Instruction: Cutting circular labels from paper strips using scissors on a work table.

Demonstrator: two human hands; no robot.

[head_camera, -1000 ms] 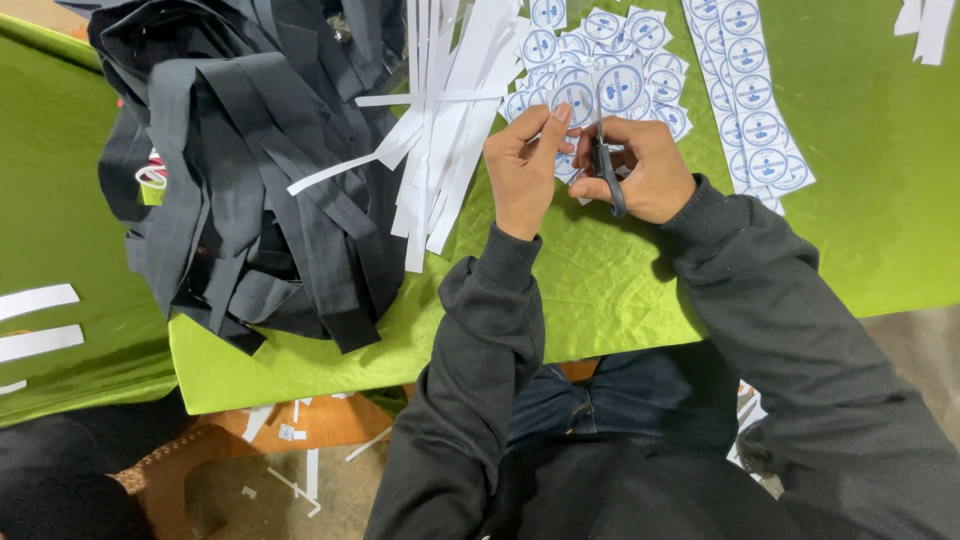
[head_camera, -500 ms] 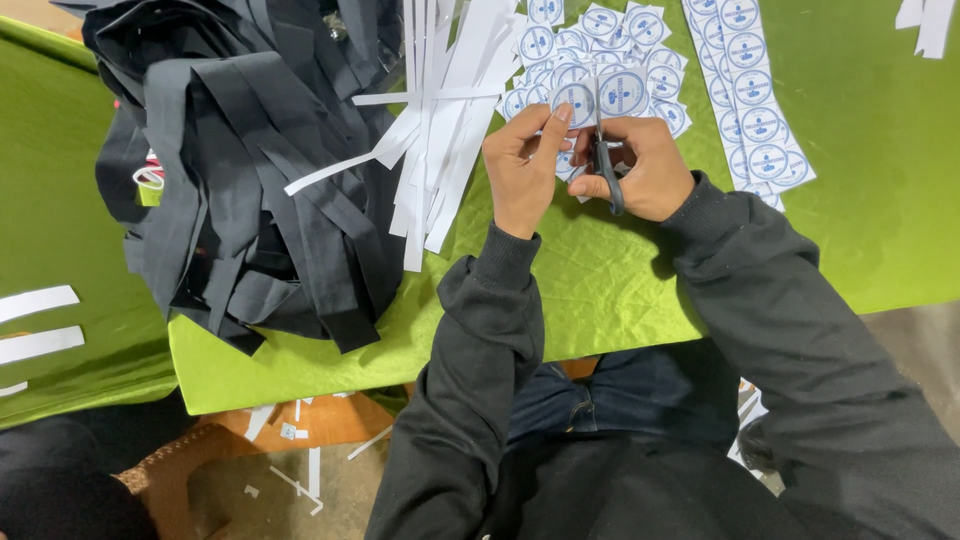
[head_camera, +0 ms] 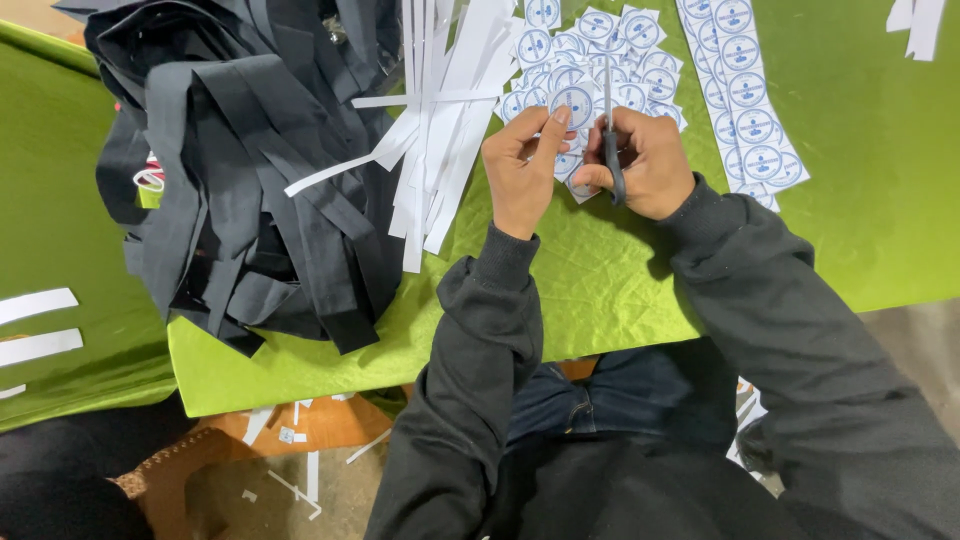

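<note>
My left hand (head_camera: 522,165) pinches a small white paper label with a blue round print (head_camera: 574,103), held just above the green cloth (head_camera: 560,270). My right hand (head_camera: 645,160) grips black-handled scissors (head_camera: 609,120), blades pointing away from me and cutting along the label's right side. Just beyond both hands lies a heap of cut square labels (head_camera: 600,50) with the same blue circle. Both arms wear dark sleeves.
A strip of uncut labels (head_camera: 745,90) lies to the right. Long white paper offcuts (head_camera: 440,110) fan out left of my hands, next to a pile of black fabric straps (head_camera: 250,170). More white strips (head_camera: 35,325) lie far left; scraps litter the floor (head_camera: 300,450).
The hands, label and scissors have stayed in nearly the same place, working over the label; the view has shifted only slightly.
</note>
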